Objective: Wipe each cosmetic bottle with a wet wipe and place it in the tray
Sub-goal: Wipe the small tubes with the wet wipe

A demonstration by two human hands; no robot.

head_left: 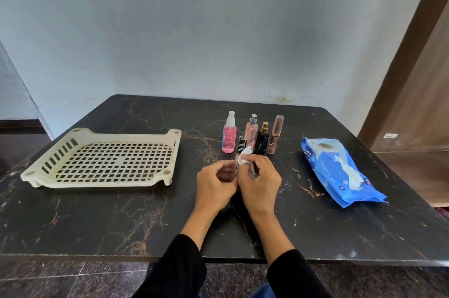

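Observation:
My left hand (215, 182) grips a small clear cosmetic bottle (236, 167) above the middle of the dark table. My right hand (261, 179) pinches a crumpled white wet wipe (245, 159) against the bottle's top. Much of the bottle is hidden by my fingers. Behind my hands stand a pink spray bottle (229, 133), a peach perfume bottle (251, 131), a black bottle with a gold cap (263, 139) and a brown tube (275, 135). A black striped item (241, 143) stands just behind the wipe. The cream perforated tray (104, 160) sits at the left with nothing in it.
A blue wet wipe pack (337, 171) lies on the right side of the table (121, 220), a white wipe sticking out of its opening. A pale wall runs behind the table. A brown wooden door frame (408, 59) rises at the far right.

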